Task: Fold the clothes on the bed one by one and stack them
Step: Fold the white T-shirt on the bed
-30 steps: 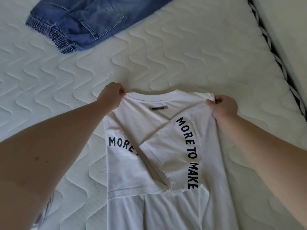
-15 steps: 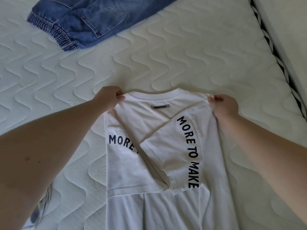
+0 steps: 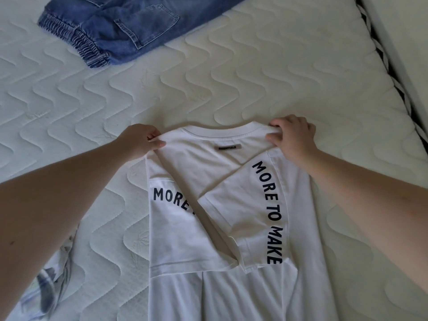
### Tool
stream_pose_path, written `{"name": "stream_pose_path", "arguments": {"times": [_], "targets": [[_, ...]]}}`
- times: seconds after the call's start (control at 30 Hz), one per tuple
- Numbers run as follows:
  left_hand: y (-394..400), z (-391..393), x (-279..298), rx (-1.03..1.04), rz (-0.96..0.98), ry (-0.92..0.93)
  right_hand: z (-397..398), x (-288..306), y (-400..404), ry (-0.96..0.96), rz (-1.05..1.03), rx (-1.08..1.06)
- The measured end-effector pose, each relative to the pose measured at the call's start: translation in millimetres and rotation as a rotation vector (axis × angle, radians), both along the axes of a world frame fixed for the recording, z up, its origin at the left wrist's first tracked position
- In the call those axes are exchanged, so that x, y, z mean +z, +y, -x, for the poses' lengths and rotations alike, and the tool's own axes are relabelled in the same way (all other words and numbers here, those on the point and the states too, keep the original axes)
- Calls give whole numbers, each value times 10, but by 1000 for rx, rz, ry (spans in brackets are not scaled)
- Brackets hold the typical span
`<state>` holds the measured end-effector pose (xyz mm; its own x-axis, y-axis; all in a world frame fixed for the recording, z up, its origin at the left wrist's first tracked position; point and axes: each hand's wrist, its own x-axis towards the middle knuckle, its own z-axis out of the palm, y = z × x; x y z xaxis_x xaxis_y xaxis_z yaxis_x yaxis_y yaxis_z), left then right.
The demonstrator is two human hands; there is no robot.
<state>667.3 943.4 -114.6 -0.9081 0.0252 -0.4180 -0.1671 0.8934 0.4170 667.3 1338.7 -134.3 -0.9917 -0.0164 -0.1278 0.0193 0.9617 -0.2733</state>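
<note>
While a white T-shirt (image 3: 208,205) lies face down on a quilted white mattress (image 3: 208,89), two bare hands hold its top edge, one on each side of the ribbed collar. The left hand (image 3: 139,139) pinches the left shoulder between thumb and curled fingers and lifts that corner slightly off the bed. The right hand (image 3: 293,135) grips the right shoulder just beside the collar, fingers curled over the fabric edge. Both sleeves are already folded in across the back, so the dark lettering "MORE TO MAKE" runs down the right panel and "MORE" shows on the left. A small dark label (image 3: 228,147) sits below the collar.

The shirt looks like thin, soft cotton: light, limp, likely to sag or wrinkle if lifted from one point only. Holding both shoulder corners, as now, seems the sound grip for the next fold, keeping the tucked sleeves from slipping loose.

Blue elastic-waist jeans (image 3: 120,26) lie well apart at the top left, and a pale patterned garment (image 3: 49,283) is partly hidden under the left forearm at the lower left
</note>
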Motion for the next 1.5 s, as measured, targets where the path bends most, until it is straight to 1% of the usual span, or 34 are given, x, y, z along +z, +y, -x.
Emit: {"name": "stream_pose_path", "arguments": {"times": [0.07,0.2,0.27,0.3,0.37,0.4,0.43,0.47,0.5,0.53,0.57,0.6,0.63,0.7,0.73,0.8,0.9,1.0,1.1,1.2,1.27,1.33,1.43,1.5], "targets": [[12,-21,-34,27,-5,47,89,3,-76,-7,54,-70],[107,-82,-133,178,21,122,196,-13,-138,-19,166,-289],[153,-126,-176,246,36,145,183,-17,-167,-38,129,-321],[169,-146,-186,282,11,142,168,-21,-188,-20,93,-314],[160,-175,-180,328,-89,103,104,11,-270,90,46,-275],[124,-174,-170,330,-138,85,50,44,-355,162,66,-249],[76,-166,-151,334,-199,67,-20,83,-474,218,122,-212],[10,-153,-127,362,-304,45,-106,125,-633,243,197,-157],[-59,-148,-88,404,-439,5,-208,159,-822,231,279,-84],[-127,-151,-53,423,-544,-43,-324,188,-1028,179,357,-6],[-186,-160,-14,403,-604,-89,-441,209,-1235,93,429,58],[-237,-162,8,336,-598,-122,-558,221,-1432,-6,483,105],[-283,-154,30,251,-536,-146,-660,220,-1614,-91,506,138],[-344,-119,88,64,-353,-169,-816,176,-1898,-203,471,179],[-361,-88,126,3,-301,-193,-861,151,-2005,-240,443,175],[-364,-34,179,-45,-244,-239,-900,121,-2167,-277,392,138],[-292,5,185,-177,-64,-157,-896,111,-2334,-279,328,116],[-259,10,137,-190,-38,-80,-883,118,-2396,-295,317,65],[-280,9,110,-181,-50,-59,-882,134,-2414,-312,352,39],[-291,1,73,-183,-32,-5,-858,173,-2485,-331,454,39],[-276,-6,39,-142,-24,40,-797,180,-2554,-366,523,8],[-243,-19,16,-107,-22,70,-725,165,-2603,-398,547,-30],[-232,-22,10,-124,-4,101,-700,158,-2608,-365,547,-109],[-253,4,31,-204,60,122,-741,155,-2581,-315,550,-165]]}}
